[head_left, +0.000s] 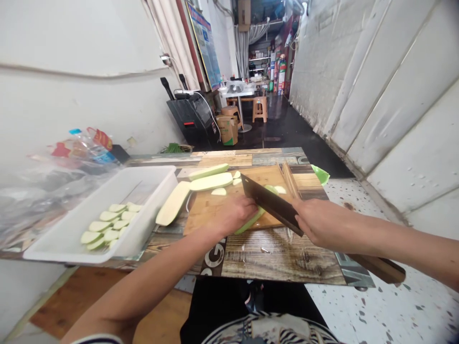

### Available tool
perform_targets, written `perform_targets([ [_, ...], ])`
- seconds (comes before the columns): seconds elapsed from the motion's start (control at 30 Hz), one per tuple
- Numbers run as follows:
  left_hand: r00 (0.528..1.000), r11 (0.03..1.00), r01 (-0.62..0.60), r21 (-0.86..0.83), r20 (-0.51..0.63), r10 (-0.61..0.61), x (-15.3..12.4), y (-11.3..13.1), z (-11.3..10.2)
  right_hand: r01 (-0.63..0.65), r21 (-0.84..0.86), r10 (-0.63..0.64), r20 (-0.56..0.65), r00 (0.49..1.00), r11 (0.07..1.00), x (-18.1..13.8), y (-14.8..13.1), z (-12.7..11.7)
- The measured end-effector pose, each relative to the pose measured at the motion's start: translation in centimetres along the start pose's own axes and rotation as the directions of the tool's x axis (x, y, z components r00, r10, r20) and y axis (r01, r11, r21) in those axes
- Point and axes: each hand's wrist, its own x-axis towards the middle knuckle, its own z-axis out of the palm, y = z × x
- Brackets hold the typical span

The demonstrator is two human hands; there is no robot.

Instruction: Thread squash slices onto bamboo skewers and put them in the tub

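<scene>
A cleaver is gripped in my right hand, its wide dark blade slanting over the wooden cutting board. Curled against the blade's left side, my left hand holds down a green-skinned piece of zucchini, partly hidden by my fingers and the blade. Cut slices lie just beyond the blade. Farther left, zucchini halves rest on the board's edge, pale cut faces up, with another half leaning off it. A few small offcuts lie near them.
At left, a white plastic tub holds several zucchini slices. Thin wooden skewers lie along the board's right side. Plastic bags and a bottle crowd the table's far left. A black speaker-like box stands beyond the table.
</scene>
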Motion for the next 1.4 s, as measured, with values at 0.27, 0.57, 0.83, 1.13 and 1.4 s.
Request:
perform_targets([
  [0.27, 0.999, 0.999, -0.042, 0.004, -0.027, 0.042, 0.4, 0.3, -1.0, 0.054, 0.002, -0.054, 0.03, 0.998, 0.999, 0.8, 0.2, 1.2],
  [0.57, 0.998, 0.998, -0.06, 0.018, 0.014, 0.06, -0.9, -0.2, -1.0, -0.03, -0.034, 0.03, -0.005, 1.0, 0.999, -0.1, -0.4, 0.2],
  [0.83, 0.999, 0.999, -0.034, -0.027, 0.007, 0.034, -0.7, 0.0, -1.0, 0.037, -0.009, -0.037, 0.0, 0.999, 0.999, -0.3, -1.3, -0.3],
  [1.13, 0.997, 0.998, -0.022, -0.057, 0.069, 0.026, -1.8, -0.1, -0.9, 0.047, -0.019, -0.047, 0.0, 0.999, 0.999, 0.8, 0.5, 2.1],
  [1.4, 0.998, 0.999, 0.023, -0.023, -0.061, -0.024, -1.1, 0.2, 1.4, 0.062, -0.02, -0.063, -0.048, 0.997, 0.998, 1.8, 2.2, 0.9],
])
